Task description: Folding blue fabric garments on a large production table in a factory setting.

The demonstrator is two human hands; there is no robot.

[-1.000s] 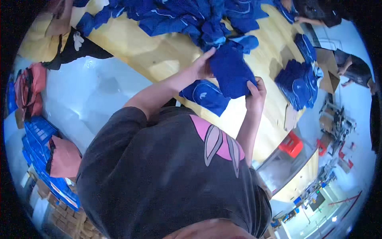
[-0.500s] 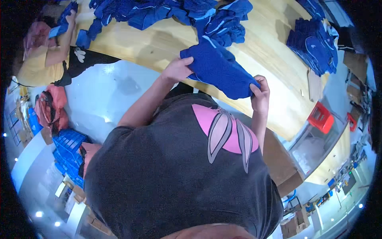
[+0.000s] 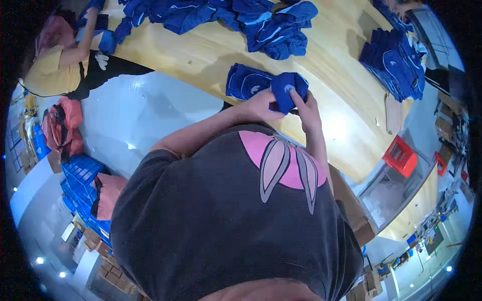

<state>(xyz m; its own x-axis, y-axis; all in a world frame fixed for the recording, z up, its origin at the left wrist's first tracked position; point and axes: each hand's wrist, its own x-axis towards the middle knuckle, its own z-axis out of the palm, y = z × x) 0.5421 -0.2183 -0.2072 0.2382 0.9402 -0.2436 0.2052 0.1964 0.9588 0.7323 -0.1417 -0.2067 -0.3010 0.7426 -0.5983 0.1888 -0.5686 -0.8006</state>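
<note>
A dark blue fabric piece (image 3: 247,80) with white piping and a small white emblem is at the near edge of the table, its right part folded over. My left hand (image 3: 263,104) grips the near side of the fold, fingers partly hidden by the cloth. At the right end, my right hand (image 3: 310,111) has its thumb on top of the folded part and its fingers around the far side. A heap of similar blue pieces (image 3: 276,35) lies beyond my hands on the wooden table (image 3: 331,65).
Stacked blue pieces (image 3: 394,62) lie at the right end of the table. A co-worker in a yellow top (image 3: 52,75) handles blue fabric at far left. A red stool (image 3: 400,156) and cardboard box (image 3: 351,205) stand to my right, blue crates (image 3: 83,175) to my left.
The fabric piece, held stretched between both hands before, is now lower and folded over at its right. My left hand has moved right, closer to my right hand.
</note>
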